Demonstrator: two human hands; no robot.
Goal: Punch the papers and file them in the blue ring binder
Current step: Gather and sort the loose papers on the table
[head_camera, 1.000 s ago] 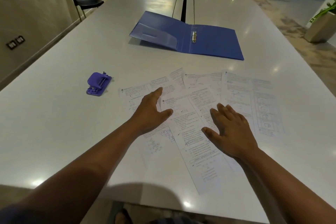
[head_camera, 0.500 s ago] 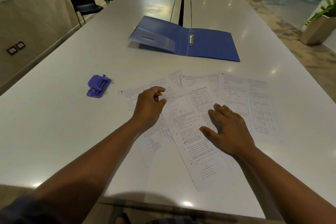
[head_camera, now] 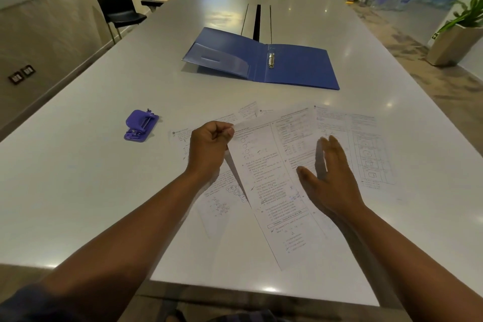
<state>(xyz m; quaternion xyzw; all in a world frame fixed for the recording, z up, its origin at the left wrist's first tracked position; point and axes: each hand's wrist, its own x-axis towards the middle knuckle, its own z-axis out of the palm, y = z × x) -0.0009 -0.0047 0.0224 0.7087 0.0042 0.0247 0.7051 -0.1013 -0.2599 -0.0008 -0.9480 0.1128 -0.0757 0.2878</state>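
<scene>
Several printed papers (head_camera: 337, 133) lie fanned out on the white table (head_camera: 78, 178) in front of me. My left hand (head_camera: 209, 149) pinches the top left corner of the middle sheet (head_camera: 271, 185) and lifts its left edge off the pile. My right hand (head_camera: 332, 178) hovers just above the papers to the right, fingers straight, holding nothing. The blue ring binder (head_camera: 295, 68) lies open farther back, its metal rings (head_camera: 271, 60) at the spine. A purple hole punch (head_camera: 141, 125) sits to the left of the papers.
A dark slot (head_camera: 257, 21) runs along the table's middle behind the binder. A black chair (head_camera: 117, 5) stands at the far left. A planter (head_camera: 454, 42) stands on the floor to the right. The table's near edge is close to my body.
My left hand curled from flat to pinching the middle sheet's corner and raised that edge. My right hand lifted off the papers a little.
</scene>
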